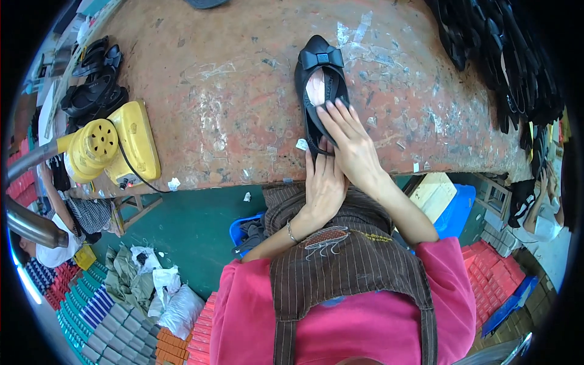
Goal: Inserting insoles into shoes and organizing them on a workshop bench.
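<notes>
A black flat shoe with a bow on its toe lies on the worn workbench, toe pointing away from me. Something pale pink shows inside its opening. At the heel, the fingers of my left hand reach up around the back of the shoe and hold it; the thumb is hidden. My right hand lies across the rear right side of the shoe, fingers stretched out and close together over the opening's edge. The two hands touch near the heel.
A yellow machine with a cord stands on the bench at left, by black sandals. Many black shoes are piled at right. Below the bench are a blue bin and white bags. Other people work at both sides.
</notes>
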Action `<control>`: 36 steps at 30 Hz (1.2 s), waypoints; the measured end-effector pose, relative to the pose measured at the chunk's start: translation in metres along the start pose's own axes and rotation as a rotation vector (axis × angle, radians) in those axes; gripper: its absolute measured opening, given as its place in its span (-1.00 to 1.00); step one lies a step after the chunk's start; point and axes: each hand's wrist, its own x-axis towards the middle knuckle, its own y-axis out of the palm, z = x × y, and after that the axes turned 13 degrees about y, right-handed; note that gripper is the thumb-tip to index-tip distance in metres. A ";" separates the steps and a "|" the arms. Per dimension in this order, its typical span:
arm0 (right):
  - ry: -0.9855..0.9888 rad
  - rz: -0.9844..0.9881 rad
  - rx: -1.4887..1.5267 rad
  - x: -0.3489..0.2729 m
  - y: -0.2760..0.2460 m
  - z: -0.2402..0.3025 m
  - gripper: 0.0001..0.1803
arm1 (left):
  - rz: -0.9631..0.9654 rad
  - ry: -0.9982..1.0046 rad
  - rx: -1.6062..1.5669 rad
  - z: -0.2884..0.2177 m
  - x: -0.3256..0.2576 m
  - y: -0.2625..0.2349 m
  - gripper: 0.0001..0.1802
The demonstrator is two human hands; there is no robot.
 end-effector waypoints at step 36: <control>0.119 0.253 -0.223 0.089 0.024 0.005 -0.46 | -0.029 -0.001 0.140 0.009 0.011 -0.001 -0.51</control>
